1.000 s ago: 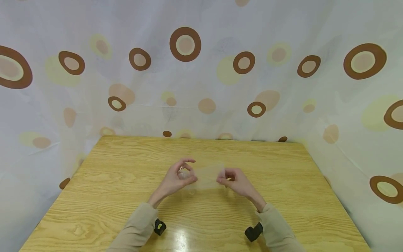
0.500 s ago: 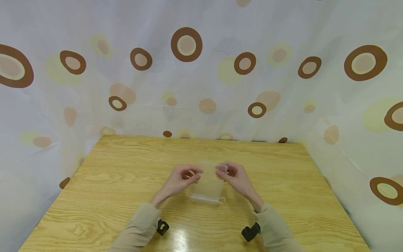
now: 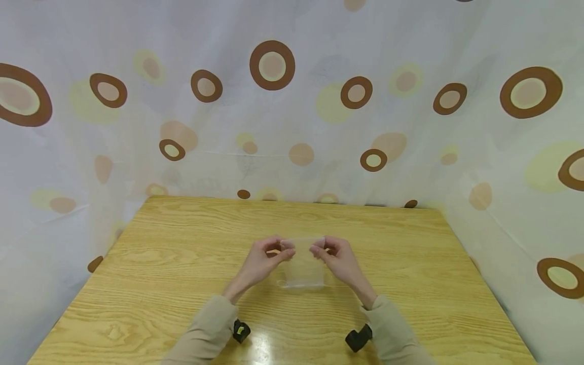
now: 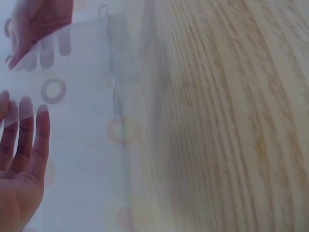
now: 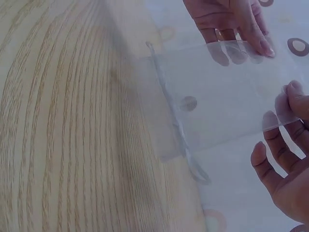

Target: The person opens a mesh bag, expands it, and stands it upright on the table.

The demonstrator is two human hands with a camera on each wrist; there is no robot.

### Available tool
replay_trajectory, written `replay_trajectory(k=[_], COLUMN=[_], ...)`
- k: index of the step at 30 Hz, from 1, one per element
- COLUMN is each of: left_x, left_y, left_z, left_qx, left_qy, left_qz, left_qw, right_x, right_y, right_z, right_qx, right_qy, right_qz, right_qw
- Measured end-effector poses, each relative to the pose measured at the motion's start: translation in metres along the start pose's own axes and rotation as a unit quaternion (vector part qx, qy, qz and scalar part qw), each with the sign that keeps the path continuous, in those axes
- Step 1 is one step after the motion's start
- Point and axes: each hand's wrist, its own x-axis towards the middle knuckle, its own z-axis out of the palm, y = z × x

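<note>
A sheer white organza drawstring pouch (image 3: 304,266) hangs between my two hands, see-through enough to show fingers and wood behind it. My left hand (image 3: 263,259) pinches its upper left corner between thumb and fingers. At the upper right corner my right hand (image 3: 338,259) pinches it the same way. The pale drawstring (image 5: 169,99) runs across the low end, away from the hands, and a small loop (image 4: 103,9) of it sticks out at one side. In the right wrist view several of my right hand's fingers (image 5: 275,147) lie behind the fabric's edge.
A wood-grain table (image 3: 159,284) lies beneath both hands. Behind it and along the sides hangs a white curtain (image 3: 301,116) with brown and beige rings. Black wrist cameras (image 3: 359,338) sit at the beige sleeves (image 3: 207,324).
The pouch was first stretched sideways, then turned so its drawstring end hangs down. My left hand, loose beside it half a second ago, now pinches its upper left corner. My right hand kept hold.
</note>
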Motion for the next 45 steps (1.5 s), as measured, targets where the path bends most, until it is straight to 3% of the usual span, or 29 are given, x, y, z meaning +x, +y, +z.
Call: replay_trajectory(k=[7,14,23,34,45], left_x=[0.0022,0.0018,0.0013,-0.0013,-0.0017], left_y=[0.0012,-0.0004,-0.0017,0.0003,0.0024], left_z=[0.0036,0.0038,0.0037,0.0050,0.0070], left_qx=[-0.008,0.010,0.011,-0.040,-0.015], left_qy=[0.031,0.034,0.033,0.004,0.035], left_qz=[0.008,0.027,0.034,0.028,0.044], left_qw=[0.9995,0.9990,0.9988,0.9988,0.9983], right_x=[0.0001,-0.0009,-0.0013,-0.0026,-0.0053], right_y=[-0.0014,-0.0020,-0.0031,-0.0015,-0.0044], right_z=[0.0045,0.0050,0.0044,0.0064,0.0051], right_qx=[-0.012,0.021,0.058,-0.003,0.020], right_qy=[0.011,-0.007,-0.006,0.008,-0.014], right_qz=[-0.006,0.017,0.001,-0.026,-0.029], right_qw=[1.000,1.000,0.998,1.000,0.999])
